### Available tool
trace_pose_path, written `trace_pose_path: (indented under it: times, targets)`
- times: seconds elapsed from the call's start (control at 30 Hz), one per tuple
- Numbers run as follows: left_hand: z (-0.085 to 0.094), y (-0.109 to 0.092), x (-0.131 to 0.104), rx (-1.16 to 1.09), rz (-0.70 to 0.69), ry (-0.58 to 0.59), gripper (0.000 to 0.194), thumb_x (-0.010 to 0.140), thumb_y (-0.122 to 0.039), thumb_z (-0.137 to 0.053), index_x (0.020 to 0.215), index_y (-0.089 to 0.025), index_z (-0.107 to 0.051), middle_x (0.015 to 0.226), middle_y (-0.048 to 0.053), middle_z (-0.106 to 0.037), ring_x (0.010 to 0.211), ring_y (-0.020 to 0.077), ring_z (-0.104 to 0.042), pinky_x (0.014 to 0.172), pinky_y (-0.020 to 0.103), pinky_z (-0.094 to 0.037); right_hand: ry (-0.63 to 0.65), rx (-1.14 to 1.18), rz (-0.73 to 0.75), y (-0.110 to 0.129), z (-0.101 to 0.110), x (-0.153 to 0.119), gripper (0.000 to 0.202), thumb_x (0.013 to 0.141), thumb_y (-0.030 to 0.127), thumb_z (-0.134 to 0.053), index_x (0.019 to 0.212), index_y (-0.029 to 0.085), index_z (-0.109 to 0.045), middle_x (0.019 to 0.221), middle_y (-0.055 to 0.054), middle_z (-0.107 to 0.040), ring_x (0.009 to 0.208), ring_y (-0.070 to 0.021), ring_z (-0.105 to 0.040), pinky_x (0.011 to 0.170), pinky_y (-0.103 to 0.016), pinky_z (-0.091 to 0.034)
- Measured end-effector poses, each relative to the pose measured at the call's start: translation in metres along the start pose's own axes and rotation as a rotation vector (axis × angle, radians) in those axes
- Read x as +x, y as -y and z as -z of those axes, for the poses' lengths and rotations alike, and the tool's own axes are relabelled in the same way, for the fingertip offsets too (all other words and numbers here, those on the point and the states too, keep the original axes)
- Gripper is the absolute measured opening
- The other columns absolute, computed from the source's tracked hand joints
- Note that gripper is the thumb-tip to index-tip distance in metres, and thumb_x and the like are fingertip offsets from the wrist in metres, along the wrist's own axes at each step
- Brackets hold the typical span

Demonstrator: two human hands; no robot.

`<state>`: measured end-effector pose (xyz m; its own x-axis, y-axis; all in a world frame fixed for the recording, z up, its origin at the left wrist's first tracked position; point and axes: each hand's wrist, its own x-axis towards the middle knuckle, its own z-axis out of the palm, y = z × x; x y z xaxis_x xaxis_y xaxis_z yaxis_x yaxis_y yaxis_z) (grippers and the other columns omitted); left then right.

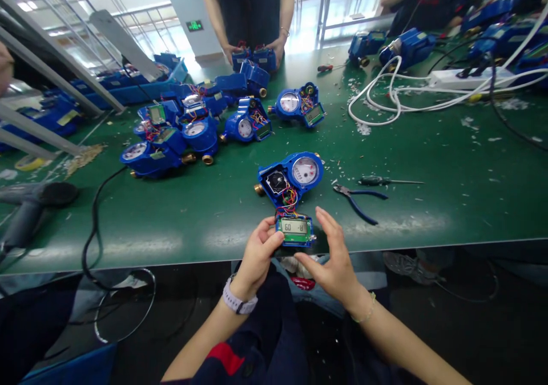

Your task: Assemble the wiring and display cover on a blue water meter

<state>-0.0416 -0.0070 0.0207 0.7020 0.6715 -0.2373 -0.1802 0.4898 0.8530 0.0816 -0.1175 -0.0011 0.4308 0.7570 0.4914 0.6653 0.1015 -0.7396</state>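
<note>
A small display module (pixel 295 229) with a green circuit board and lit screen is at the table's front edge. My left hand (pixel 260 250) grips its left end between thumb and fingers. Just right of the module, my right hand (pixel 333 258) has thumb and fingers spread, with nothing between them. Coloured wires (pixel 290 197) run from the module to an open blue water meter (pixel 305 171) lying behind it, its round dial facing up. Cutting pliers (pixel 357 198) with blue handles lie open to the right of the meter.
A screwdriver (pixel 385 181) lies behind the pliers. Several blue meters (pixel 201 134) crowd the back left. A heat gun (pixel 32 202) and black cable (pixel 95 219) are at left. White cables (pixel 377 102) and a power strip (pixel 471 79) lie back right. Across the table a person (pixel 250 8) holds meters.
</note>
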Motion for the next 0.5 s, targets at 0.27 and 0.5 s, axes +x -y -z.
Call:
trace_pose_path:
  times: [0.27,0.5]
  targets:
    - [0.007,-0.007,0.007,-0.066,0.105,0.05,0.042,0.065,-0.033,-0.085,0.091,-0.014,-0.057,0.08,0.002,-0.069,0.069,0.0124,-0.064,0.071,0.022,-0.049,0.107,0.238,-0.179,-0.02,0.0,0.009,0.063,0.08,0.029,-0.074,0.137,0.025,-0.046,0.13,-0.008,-0.056,0.117,-0.0243,-0.056,0.106,-0.042,-0.044]
    - [0.014,-0.009,0.013,-0.13,0.203,0.063,0.033,0.075,-0.04,-0.077,0.084,-0.014,-0.058,0.079,0.001,-0.063,0.069,0.0117,-0.059,0.068,0.023,-0.047,0.156,0.248,-0.227,-0.026,0.002,0.007,0.06,0.079,0.036,-0.074,0.132,0.022,-0.05,0.128,-0.011,-0.058,0.113,-0.026,-0.058,0.1,-0.043,-0.048]
